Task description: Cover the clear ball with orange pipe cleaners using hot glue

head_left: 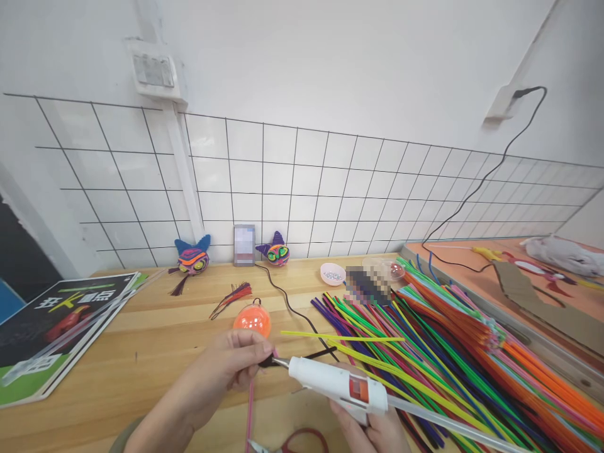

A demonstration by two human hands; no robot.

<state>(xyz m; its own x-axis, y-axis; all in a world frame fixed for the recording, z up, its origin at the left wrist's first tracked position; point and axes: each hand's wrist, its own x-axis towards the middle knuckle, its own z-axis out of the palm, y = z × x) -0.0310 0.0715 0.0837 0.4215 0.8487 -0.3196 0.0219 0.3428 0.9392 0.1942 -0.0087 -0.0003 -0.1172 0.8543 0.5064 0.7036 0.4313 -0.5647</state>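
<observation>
My right hand (372,431) grips the handle of a white glue gun (318,377), a clear glue stick (438,423) reaching out of its back. Its metal nozzle points left and meets, or nearly meets, a small black piece (267,361) pinched in my left hand (226,362). That piece looks like bent black pipe cleaner; my fingers partly hide it. A pink pipe cleaner (250,409) hangs below the same fingers. Just behind my left hand sits a shiny orange ball (253,319) with a small loop on top. Scissors (304,440) lie under the glue gun, partly cut off by the frame.
Many coloured pipe cleaners (425,352) spread over the right side. At the back stand two cat-faced ornaments, one blue-eared (192,257) and one purple-eared (277,251), a phone (244,245) and a pink bowl (333,274). A black cable (285,296) crosses the table; a book (61,321) lies left.
</observation>
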